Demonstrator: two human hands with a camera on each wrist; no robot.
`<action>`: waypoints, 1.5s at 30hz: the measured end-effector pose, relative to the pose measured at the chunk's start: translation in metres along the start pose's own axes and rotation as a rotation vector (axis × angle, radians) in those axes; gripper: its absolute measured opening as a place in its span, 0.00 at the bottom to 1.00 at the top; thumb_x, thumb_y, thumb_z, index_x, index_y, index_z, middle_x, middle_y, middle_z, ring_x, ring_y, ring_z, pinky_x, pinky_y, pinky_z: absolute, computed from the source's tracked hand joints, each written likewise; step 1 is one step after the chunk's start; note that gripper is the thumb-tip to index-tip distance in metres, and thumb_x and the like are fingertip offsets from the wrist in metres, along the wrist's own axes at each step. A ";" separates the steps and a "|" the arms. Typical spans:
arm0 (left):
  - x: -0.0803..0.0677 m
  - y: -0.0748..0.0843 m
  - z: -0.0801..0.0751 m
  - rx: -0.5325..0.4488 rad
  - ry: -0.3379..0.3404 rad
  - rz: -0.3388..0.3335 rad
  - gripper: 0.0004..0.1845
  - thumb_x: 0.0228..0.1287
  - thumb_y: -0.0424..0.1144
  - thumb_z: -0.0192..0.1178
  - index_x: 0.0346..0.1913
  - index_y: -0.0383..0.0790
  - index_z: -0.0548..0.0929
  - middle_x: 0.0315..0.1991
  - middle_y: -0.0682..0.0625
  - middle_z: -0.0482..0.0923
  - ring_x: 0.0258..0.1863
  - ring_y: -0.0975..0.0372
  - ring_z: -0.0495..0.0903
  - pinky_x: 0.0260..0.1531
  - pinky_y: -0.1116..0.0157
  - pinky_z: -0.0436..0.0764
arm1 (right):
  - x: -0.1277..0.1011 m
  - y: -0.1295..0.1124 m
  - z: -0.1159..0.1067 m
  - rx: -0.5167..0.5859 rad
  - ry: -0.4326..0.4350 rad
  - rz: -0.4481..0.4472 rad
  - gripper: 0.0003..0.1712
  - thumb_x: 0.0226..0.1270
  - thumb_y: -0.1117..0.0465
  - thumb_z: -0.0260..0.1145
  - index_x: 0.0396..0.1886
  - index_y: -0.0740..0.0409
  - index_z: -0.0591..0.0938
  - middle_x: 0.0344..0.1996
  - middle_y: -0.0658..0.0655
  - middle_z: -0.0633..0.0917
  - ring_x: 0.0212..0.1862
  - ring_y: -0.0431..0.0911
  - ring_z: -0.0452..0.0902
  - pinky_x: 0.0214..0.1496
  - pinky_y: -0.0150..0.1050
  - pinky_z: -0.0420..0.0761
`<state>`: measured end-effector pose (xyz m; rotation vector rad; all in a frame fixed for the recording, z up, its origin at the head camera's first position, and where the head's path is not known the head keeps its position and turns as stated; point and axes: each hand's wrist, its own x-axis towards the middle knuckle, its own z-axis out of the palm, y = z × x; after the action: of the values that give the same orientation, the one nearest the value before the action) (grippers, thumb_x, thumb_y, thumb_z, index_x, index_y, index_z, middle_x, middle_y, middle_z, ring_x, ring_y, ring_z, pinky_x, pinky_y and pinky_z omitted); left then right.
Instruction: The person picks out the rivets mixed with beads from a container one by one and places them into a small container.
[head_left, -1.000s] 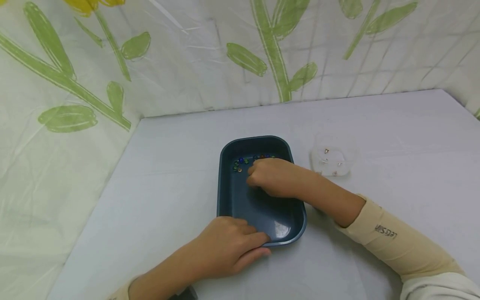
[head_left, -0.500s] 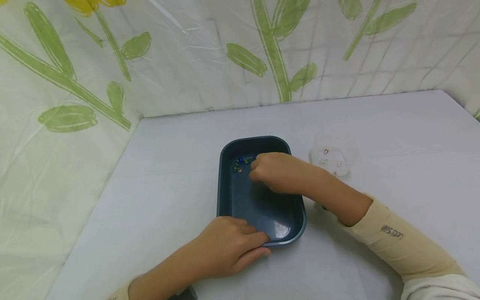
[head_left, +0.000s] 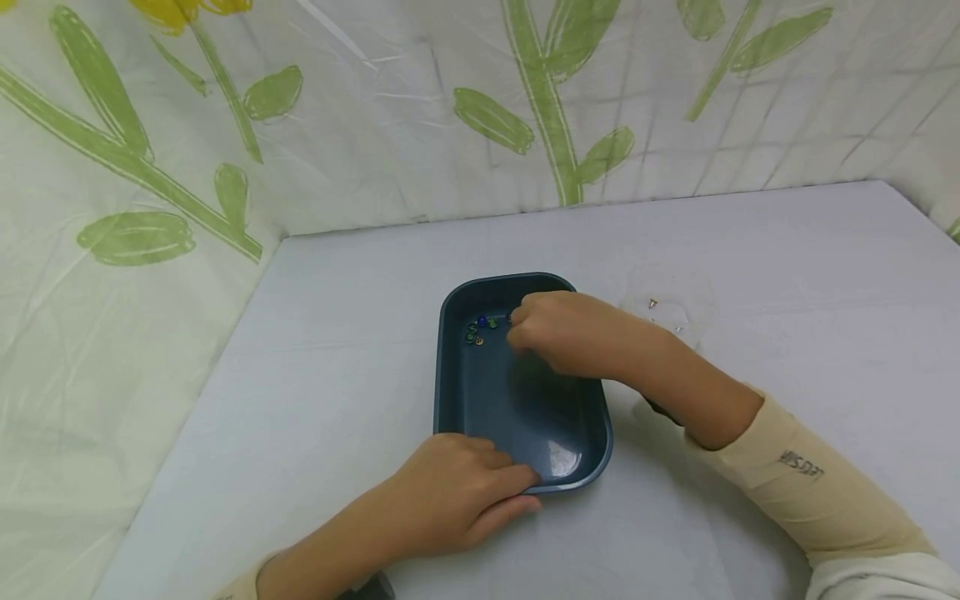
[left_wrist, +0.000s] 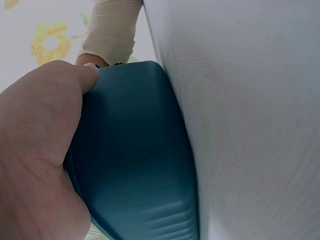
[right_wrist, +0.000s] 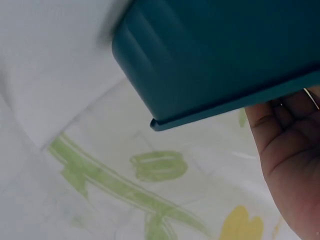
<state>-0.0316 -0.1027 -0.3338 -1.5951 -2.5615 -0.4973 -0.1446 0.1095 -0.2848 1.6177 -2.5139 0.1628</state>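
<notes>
A dark blue-green rectangular tray [head_left: 487,408] stands on the table. My left hand [head_left: 468,496] grips its near rim, fingers over the edge and thumb against the outer wall, as the left wrist view shows with the hand [left_wrist: 40,145] beside the tray wall [left_wrist: 135,135]. Inside the far left corner lie several small glass marbles [head_left: 482,321], blue and green, with one brownish piece. My right hand [head_left: 570,337] reaches over the right rim with curled fingers low in the tray's far part. In the right wrist view its fingertips are hidden behind the tray wall [right_wrist: 215,55]; I cannot tell what they hold.
To the right of the tray, a shallow clear plastic container [head_left: 693,312] holds small brass-coloured and silvery bits, one a screw-like piece [head_left: 652,303]; my right forearm partly covers it. A white curtain [head_left: 360,125] with green plant prints hangs along the table's back and left edges.
My right hand has shifted slightly up and to the right within the tray, now covering marbles seen earlier at the far right. The left hand and tray stay put.
</notes>
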 end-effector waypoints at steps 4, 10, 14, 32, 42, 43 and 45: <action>0.000 0.000 0.000 0.005 0.004 0.005 0.14 0.78 0.51 0.51 0.35 0.50 0.80 0.20 0.63 0.67 0.20 0.72 0.62 0.22 0.78 0.58 | -0.003 0.002 -0.005 -0.002 0.005 0.005 0.15 0.55 0.81 0.68 0.31 0.57 0.87 0.30 0.51 0.84 0.34 0.48 0.78 0.38 0.37 0.79; 0.000 0.000 0.000 0.000 0.001 -0.003 0.14 0.78 0.51 0.51 0.36 0.50 0.81 0.20 0.63 0.68 0.20 0.73 0.62 0.22 0.78 0.58 | -0.007 0.005 -0.012 0.003 -0.003 0.032 0.18 0.54 0.84 0.66 0.30 0.57 0.87 0.31 0.53 0.84 0.37 0.49 0.79 0.40 0.38 0.79; -0.001 0.000 0.001 0.004 0.006 -0.004 0.14 0.78 0.51 0.51 0.36 0.50 0.80 0.20 0.63 0.68 0.20 0.73 0.62 0.22 0.78 0.58 | -0.010 0.006 -0.018 0.021 0.003 0.050 0.19 0.54 0.85 0.65 0.30 0.57 0.87 0.30 0.53 0.84 0.38 0.49 0.80 0.40 0.38 0.80; 0.000 0.001 0.001 0.005 0.005 -0.009 0.14 0.78 0.52 0.51 0.36 0.50 0.81 0.20 0.63 0.69 0.20 0.73 0.62 0.21 0.78 0.58 | -0.030 0.012 -0.046 0.101 0.042 0.127 0.19 0.62 0.82 0.61 0.29 0.53 0.86 0.27 0.48 0.80 0.36 0.44 0.77 0.38 0.39 0.78; 0.000 0.002 0.000 0.026 0.028 0.010 0.14 0.78 0.51 0.51 0.34 0.51 0.79 0.20 0.63 0.69 0.19 0.73 0.62 0.21 0.77 0.59 | -0.046 0.021 -0.067 0.124 0.095 0.213 0.16 0.63 0.80 0.63 0.33 0.55 0.87 0.34 0.50 0.85 0.40 0.46 0.81 0.43 0.45 0.80; 0.000 0.002 0.000 0.028 0.028 0.011 0.14 0.78 0.51 0.51 0.34 0.51 0.79 0.20 0.63 0.69 0.19 0.73 0.62 0.21 0.77 0.59 | -0.048 0.022 -0.069 0.120 0.104 0.218 0.16 0.63 0.80 0.63 0.33 0.55 0.87 0.34 0.50 0.85 0.40 0.46 0.81 0.43 0.45 0.80; 0.000 0.002 0.000 0.025 0.023 0.006 0.14 0.78 0.51 0.51 0.34 0.51 0.79 0.20 0.63 0.69 0.20 0.73 0.61 0.21 0.77 0.59 | -0.053 0.024 -0.073 0.119 0.115 0.241 0.17 0.62 0.80 0.62 0.32 0.55 0.87 0.34 0.50 0.85 0.40 0.46 0.81 0.43 0.45 0.80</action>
<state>-0.0303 -0.1018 -0.3331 -1.5790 -2.5354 -0.4782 -0.1402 0.1791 -0.2232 1.2960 -2.6456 0.4270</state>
